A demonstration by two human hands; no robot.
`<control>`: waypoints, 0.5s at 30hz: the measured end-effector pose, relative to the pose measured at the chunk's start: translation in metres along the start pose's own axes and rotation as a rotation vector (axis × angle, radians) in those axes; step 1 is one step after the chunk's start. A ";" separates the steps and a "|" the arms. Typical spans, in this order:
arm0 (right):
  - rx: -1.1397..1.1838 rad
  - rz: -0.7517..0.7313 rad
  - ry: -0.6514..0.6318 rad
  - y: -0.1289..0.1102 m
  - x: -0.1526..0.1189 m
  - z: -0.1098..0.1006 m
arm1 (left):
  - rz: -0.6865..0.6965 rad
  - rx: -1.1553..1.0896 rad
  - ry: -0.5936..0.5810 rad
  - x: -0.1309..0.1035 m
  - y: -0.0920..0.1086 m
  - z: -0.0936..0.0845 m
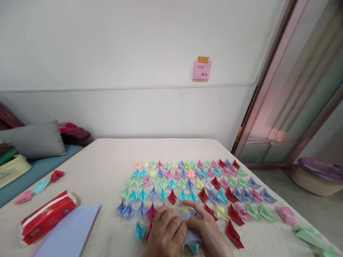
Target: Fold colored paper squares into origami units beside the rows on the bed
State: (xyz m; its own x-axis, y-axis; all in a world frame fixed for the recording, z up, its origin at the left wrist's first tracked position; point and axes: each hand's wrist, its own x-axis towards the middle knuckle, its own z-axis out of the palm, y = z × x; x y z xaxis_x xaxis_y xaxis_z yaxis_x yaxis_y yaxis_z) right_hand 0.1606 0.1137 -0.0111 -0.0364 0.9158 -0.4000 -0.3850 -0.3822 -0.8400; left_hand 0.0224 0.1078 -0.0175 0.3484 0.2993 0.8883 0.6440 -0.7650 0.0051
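At the table's front middle, my left hand and my right hand come together around a pale lavender sheet of folding paper. Both hands have their fingers closed on it, and the left hand's fingers hide much of the paper. Several rows of small folded paper boats in many colours spread out beyond the hands. A turquoise paper boat lies to the left of my left hand. To the right of my right hand is a dark red paper boat.
A stack of lavender paper lies at the left beside a red packet. Red, light blue and pink paper pieces rest near the left edge. A pink folded piece and green ones sit along the right edge. A wall stands behind the table.
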 end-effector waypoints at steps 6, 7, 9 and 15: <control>-0.060 0.046 -0.048 -0.001 0.005 -0.011 | -0.248 -0.240 -0.031 -0.005 -0.010 -0.009; -0.105 -0.001 -0.028 -0.004 0.005 -0.014 | -0.441 -0.328 -0.041 -0.007 -0.012 -0.011; -0.188 -0.125 -0.047 -0.009 0.005 -0.018 | -0.908 -0.506 -0.036 -0.012 -0.015 -0.012; -0.168 -0.277 -0.409 -0.002 0.010 -0.005 | -1.481 -1.008 -0.011 -0.017 -0.017 -0.001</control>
State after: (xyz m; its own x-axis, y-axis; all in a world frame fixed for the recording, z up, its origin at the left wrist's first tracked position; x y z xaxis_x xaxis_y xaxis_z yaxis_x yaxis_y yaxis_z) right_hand 0.1654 0.1229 -0.0149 -0.3245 0.9459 -0.0064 -0.2791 -0.1022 -0.9548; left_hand 0.0050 0.1155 -0.0319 -0.0686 0.9905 -0.1190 -0.2282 0.1006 0.9684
